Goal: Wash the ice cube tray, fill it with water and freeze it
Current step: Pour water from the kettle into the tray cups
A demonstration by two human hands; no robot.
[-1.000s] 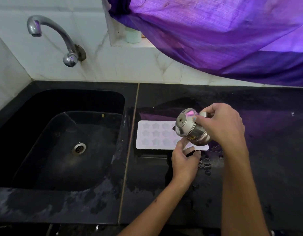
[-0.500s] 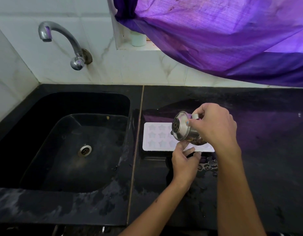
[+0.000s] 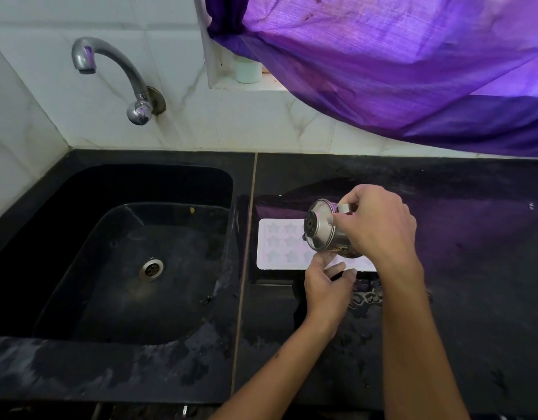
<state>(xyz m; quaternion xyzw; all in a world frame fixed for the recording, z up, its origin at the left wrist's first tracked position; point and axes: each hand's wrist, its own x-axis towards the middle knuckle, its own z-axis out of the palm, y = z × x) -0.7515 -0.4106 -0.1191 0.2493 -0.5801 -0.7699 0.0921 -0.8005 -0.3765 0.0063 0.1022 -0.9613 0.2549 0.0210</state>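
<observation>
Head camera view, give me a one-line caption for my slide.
Right hand tips a steel cup over the star ice cube tray; left hand steadies its edge.
</observation>
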